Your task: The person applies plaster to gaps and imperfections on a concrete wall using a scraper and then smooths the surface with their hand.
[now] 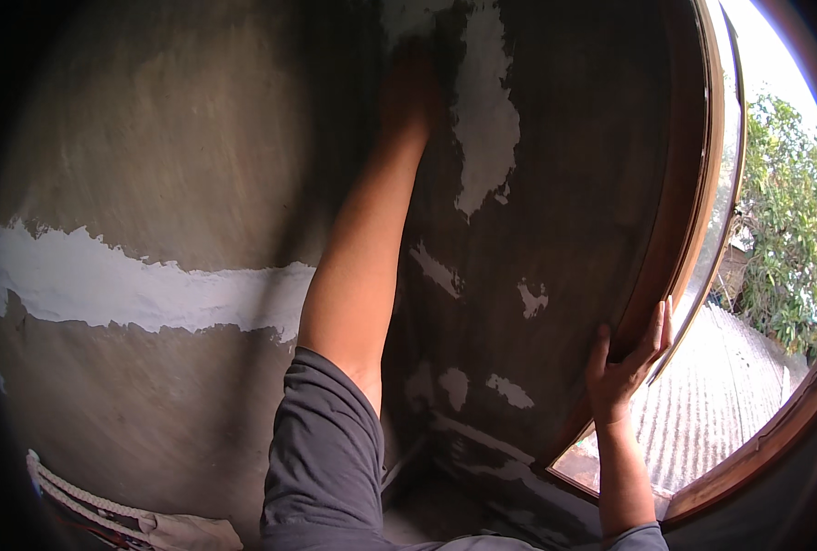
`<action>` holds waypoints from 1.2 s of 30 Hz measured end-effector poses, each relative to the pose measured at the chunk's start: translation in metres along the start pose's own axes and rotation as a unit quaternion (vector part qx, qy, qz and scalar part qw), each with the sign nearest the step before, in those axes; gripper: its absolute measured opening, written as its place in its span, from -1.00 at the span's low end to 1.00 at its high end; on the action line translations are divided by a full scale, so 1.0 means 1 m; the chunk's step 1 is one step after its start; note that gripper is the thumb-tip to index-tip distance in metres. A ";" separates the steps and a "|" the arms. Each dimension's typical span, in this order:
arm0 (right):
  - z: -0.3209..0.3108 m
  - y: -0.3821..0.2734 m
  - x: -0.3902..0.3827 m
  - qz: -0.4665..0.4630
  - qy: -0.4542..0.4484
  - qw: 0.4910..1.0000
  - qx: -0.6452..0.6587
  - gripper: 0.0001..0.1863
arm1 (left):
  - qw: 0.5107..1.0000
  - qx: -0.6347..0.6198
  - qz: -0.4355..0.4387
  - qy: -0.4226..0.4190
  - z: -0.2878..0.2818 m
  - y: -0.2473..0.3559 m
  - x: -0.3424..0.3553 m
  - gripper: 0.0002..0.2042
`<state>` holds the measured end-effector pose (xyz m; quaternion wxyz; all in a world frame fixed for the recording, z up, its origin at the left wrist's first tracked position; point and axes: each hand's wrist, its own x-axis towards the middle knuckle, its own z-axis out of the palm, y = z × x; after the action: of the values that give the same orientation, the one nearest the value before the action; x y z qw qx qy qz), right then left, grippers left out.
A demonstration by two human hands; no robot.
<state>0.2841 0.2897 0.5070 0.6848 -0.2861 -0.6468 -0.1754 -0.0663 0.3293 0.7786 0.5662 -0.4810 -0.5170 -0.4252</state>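
My left arm stretches far up the grey wall, and my left hand [412,90] is in deep shadow at the top beside a white filler patch [487,119]. Its fingers are lost in the dark, so what they do or hold does not show. On the right, my right hand [625,367] grips the brown wooden window frame [675,216] low on its near upright. The thumb lies on the wall side, and the fingers reach round toward the opening.
A ragged white filler band [151,289] crosses the left wall. Smaller white patches [510,391] dot the wall by the corner. Beyond the window are a corrugated roof [693,413] and a leafy tree [780,220]. A cloth bag with rope [183,531] lies lower left.
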 end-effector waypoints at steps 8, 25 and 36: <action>-0.001 0.000 0.000 0.002 0.000 1.000 -0.009 -0.21 | 0.999 0.009 0.024 0.043 -0.009 0.017 -0.014 -0.57; -0.004 0.002 0.003 0.004 -0.007 1.000 -0.018 -0.21 | 0.957 -0.268 -0.074 -0.081 -0.029 0.031 0.011 -0.60; -0.003 0.000 0.004 0.005 0.003 1.000 -0.004 -0.21 | 0.992 -0.117 -0.003 -0.043 -0.064 0.085 -0.137 -0.53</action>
<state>0.2865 0.2887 0.5106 0.6865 -0.2916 -0.6427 -0.1752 0.0143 0.2795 0.6331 0.4821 -0.5604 -0.4888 -0.4633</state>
